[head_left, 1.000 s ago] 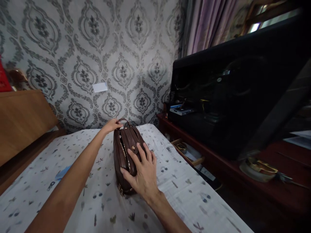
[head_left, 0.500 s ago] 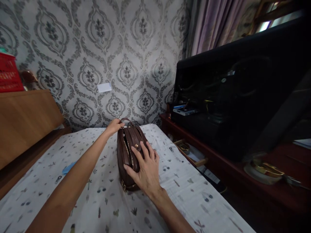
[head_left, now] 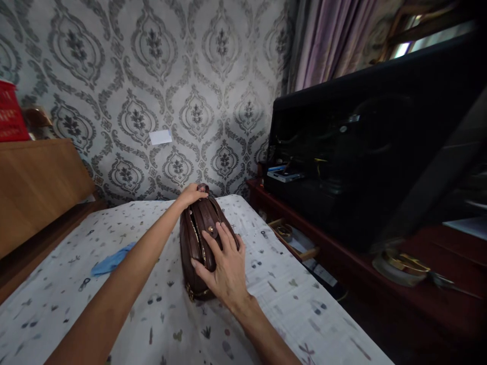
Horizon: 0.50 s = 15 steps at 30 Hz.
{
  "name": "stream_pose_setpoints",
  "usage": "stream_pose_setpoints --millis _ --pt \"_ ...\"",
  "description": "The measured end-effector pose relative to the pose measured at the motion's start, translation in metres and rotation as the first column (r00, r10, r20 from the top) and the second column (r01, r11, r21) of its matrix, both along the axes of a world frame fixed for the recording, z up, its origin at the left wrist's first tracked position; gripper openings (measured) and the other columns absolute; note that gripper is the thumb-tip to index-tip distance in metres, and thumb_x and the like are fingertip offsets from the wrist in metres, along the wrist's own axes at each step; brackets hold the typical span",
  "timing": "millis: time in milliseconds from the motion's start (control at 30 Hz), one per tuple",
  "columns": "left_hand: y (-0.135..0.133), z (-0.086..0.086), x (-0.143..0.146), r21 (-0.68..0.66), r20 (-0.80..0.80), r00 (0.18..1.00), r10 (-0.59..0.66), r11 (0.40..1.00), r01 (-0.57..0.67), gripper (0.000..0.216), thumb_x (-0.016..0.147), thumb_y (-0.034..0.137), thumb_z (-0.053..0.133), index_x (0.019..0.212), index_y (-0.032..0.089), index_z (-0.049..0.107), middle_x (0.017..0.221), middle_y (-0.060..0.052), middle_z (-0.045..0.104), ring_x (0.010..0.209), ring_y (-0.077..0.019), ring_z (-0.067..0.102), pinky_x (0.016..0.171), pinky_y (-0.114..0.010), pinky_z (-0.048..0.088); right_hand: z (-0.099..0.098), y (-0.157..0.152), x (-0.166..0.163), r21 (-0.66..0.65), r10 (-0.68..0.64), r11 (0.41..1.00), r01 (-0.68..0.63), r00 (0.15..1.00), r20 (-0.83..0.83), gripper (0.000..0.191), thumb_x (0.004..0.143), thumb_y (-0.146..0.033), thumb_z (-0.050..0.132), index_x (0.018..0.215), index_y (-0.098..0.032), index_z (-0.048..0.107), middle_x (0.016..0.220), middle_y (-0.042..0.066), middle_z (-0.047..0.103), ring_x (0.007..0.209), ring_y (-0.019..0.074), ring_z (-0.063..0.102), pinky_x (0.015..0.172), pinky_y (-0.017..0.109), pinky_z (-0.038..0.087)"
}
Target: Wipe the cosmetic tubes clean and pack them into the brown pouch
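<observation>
A dark brown leather handbag (head_left: 194, 238) lies on the patterned bedsheet, with gold zippers along its top and a round gold snap in the middle. One zipper on its left side is partly parted. My left hand (head_left: 192, 195) is closed at the far end of the bag by its handle (head_left: 203, 188); the exact grip of the fingers is partly hidden. Across the near right side of the bag rests my right hand (head_left: 225, 263), its fingers spread over the leather near the snap.
A blue cloth (head_left: 112, 261) lies left on the white printed sheet (head_left: 171, 324). Beyond the bed's right edge, a dark red cabinet (head_left: 407, 304) has an open drawer (head_left: 294, 241) and a large black TV (head_left: 365, 142). Rolls of tape (head_left: 403, 266) and scissors (head_left: 445, 280) sit on it.
My left hand has moved right and inward over the bag's far end, and the handle now sits lower. My right hand stays on the bag. The view has shifted slightly.
</observation>
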<state>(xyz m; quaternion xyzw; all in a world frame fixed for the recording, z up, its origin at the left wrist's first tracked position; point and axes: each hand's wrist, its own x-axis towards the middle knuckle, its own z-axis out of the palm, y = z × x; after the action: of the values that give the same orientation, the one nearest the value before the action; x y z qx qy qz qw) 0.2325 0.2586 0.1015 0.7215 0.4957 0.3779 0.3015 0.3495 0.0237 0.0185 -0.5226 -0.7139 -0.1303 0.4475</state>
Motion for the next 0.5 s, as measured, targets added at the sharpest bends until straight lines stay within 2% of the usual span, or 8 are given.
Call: stream_pose_setpoints --millis 133,300,500 --pt "0.006 -0.004 0.013 0.005 -0.07 0.996 0.056 0.998 -0.056 0.026 0.055 0.029 0.078 0.063 0.02 0.054 0.056 0.004 0.052 0.062 -0.0166 0.053 0.056 -0.025 0.034 0.001 -0.001 0.001 -0.005 0.012 1.0 -0.012 1.0 -0.009 0.052 0.086 -0.05 0.064 0.13 -0.025 0.058 0.148 0.015 0.049 0.137 0.0318 0.043 0.11 0.054 0.027" --pt "0.008 -0.002 0.016 0.032 -0.12 0.985 0.124 0.992 -0.121 0.026 0.059 0.029 0.076 0.057 0.021 0.051 0.051 0.005 0.047 0.061 -0.0164 0.052 0.057 -0.025 0.032 0.002 -0.001 0.001 -0.01 0.01 1.0 -0.01 1.0 -0.014 0.054 0.083 -0.051 0.067 0.13 -0.025 0.059 0.147 0.015 0.049 0.135 0.0325 0.045 0.11 0.054 0.027" --pt "-0.003 0.001 0.011 0.028 -0.1 0.993 0.056 0.998 -0.054 0.026 0.063 0.037 0.074 0.059 0.02 0.054 0.052 0.004 0.048 0.059 -0.0163 0.05 0.057 -0.026 0.032 0.004 -0.002 0.0 -0.013 0.015 1.0 -0.015 1.0 -0.023 0.055 0.083 -0.052 0.066 0.13 -0.025 0.059 0.147 0.015 0.049 0.135 0.0324 0.044 0.11 0.054 0.027"
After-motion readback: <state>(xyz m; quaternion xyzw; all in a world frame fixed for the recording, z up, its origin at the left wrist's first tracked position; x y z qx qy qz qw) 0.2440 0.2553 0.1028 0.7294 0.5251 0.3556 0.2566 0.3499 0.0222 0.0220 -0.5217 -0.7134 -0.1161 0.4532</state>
